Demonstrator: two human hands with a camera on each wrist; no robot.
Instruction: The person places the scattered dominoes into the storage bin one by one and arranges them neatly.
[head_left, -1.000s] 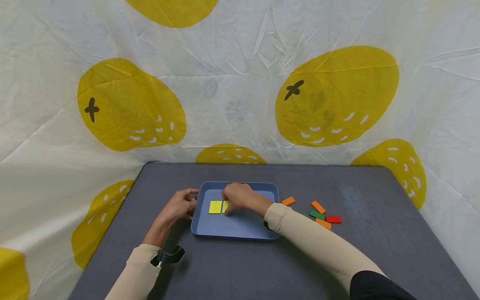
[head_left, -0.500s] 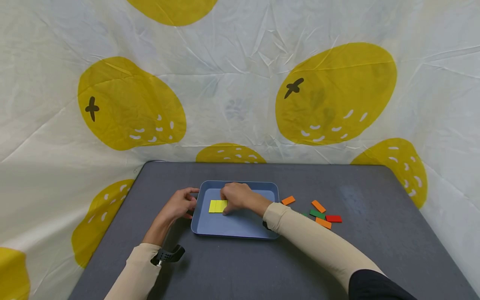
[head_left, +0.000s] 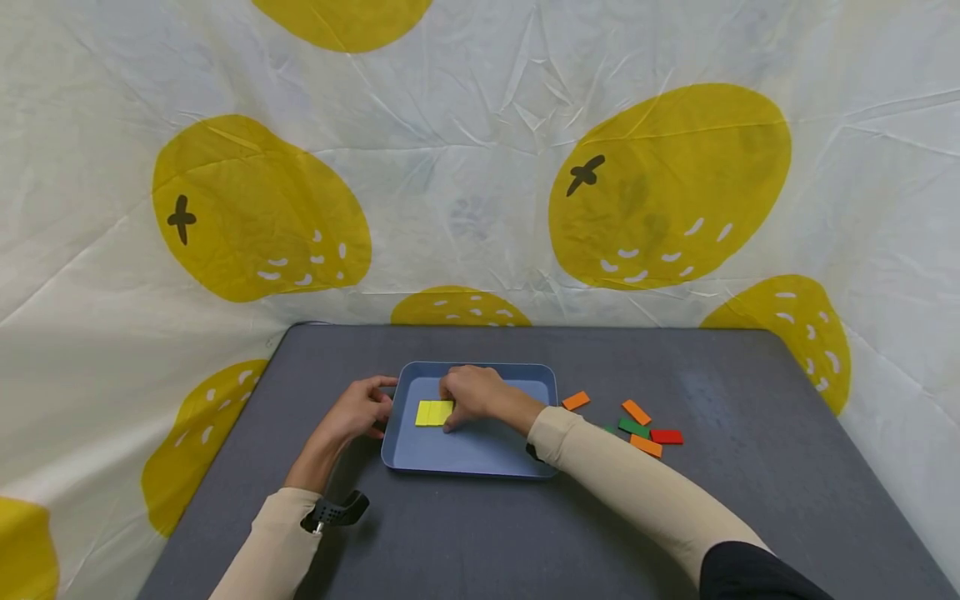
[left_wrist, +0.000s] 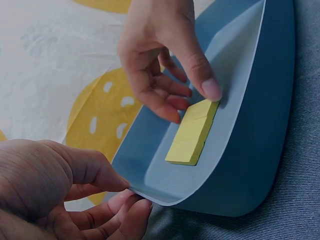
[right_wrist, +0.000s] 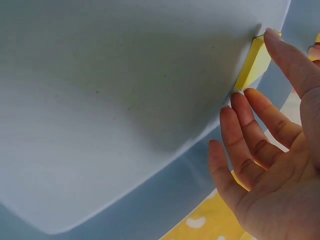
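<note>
Flat yellow blocks (head_left: pixel 429 413) lie side by side in a short row on the floor of a blue tray (head_left: pixel 465 457). My right hand (head_left: pixel 478 393) reaches into the tray and pinches the row's right end block (left_wrist: pixel 204 108) lengthwise, thumb at the near end and fingers at the far end. In the right wrist view the yellow block (right_wrist: pixel 254 65) sits between the thumb and fingertips. My left hand (head_left: pixel 362 410) holds the tray's left rim, which the left wrist view shows between thumb and fingers. Part of the row is hidden behind my right hand in the head view.
Right of the tray, on the dark grey table (head_left: pixel 487 542), lie orange blocks (head_left: pixel 636 412), a green block (head_left: pixel 634 428) and a red block (head_left: pixel 667 437). Another green piece shows partly behind the right sleeve. A white curtain (head_left: pixel 465 192) with yellow fruit prints hangs behind the table.
My right hand has slid its yellow block slightly left, closing the gap to the other yellow blocks. In the last half second hardly anything moved. The left hand stays on the rim.
</note>
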